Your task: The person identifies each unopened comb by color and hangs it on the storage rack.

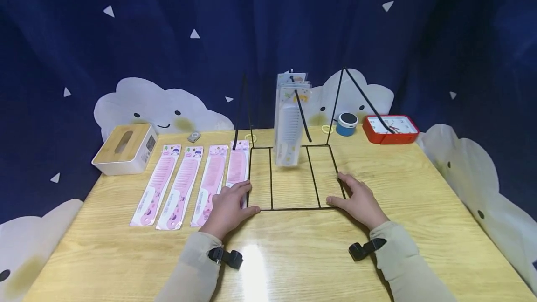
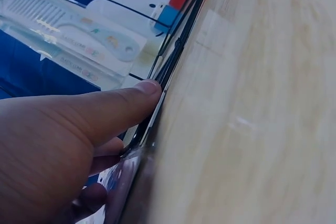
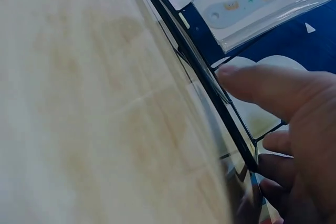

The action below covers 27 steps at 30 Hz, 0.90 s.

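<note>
Dark blue cloth (image 1: pixel 251 13) hangs behind a wooden counter (image 1: pixel 302 255), where a black rack (image 1: pixel 271 178) stands with pale packaged combs (image 1: pixel 289 125) hanging on it. Left hand (image 1: pixel 230 204) and right hand (image 1: pixel 358 202), both spread, touch its near corners without curling round them. Pink combs (image 1: pixel 181 188) lie at its left.

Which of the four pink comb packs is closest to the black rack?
The rightmost pink pack: it lies by the rack's left side, its lower part behind the left hand. The other three lie farther left.
</note>
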### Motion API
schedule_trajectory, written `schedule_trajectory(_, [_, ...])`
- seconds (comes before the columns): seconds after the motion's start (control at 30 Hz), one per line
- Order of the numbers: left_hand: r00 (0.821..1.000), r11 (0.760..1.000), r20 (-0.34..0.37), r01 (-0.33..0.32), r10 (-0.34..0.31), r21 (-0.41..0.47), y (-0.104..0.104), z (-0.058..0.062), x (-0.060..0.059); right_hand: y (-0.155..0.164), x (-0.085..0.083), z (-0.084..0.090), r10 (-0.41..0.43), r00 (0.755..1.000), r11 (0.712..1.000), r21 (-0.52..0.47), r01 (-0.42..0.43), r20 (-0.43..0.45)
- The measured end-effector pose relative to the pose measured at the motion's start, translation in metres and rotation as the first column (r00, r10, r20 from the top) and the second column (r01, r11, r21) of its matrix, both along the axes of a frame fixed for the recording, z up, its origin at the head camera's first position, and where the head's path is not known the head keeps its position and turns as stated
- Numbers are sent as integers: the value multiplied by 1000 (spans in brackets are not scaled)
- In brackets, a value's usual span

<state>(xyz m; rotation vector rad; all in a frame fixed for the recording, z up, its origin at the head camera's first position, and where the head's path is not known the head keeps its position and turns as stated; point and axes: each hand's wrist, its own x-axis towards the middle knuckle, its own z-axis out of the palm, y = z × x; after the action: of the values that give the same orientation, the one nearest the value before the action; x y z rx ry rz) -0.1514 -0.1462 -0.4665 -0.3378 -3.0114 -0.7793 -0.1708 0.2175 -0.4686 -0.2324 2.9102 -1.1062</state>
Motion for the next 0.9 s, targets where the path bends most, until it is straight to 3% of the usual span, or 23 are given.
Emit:
schedule_trajectory(0.27, [1000, 1000, -3, -18, 18, -2, -5, 1, 4, -5, -2, -6, 85, 995, 996, 43, -83, -53])
schedule_trajectory(0.5, [998, 998, -49, -24, 27, 53, -3, 7, -1, 1, 0, -11, -21, 997, 1000, -3, 21, -77])
schedule_trajectory(0.7, [997, 979, -54, -48, 60, 200, -10, 25, -31, 5, 3, -13, -67, 992, 998, -25, 65, -109])
schedule_trajectory(0.9, [992, 977, -2, -125, 128, 175, -26, 38, -77, -2, -2, -15, -136, 975, 990, -65, 127, -175])
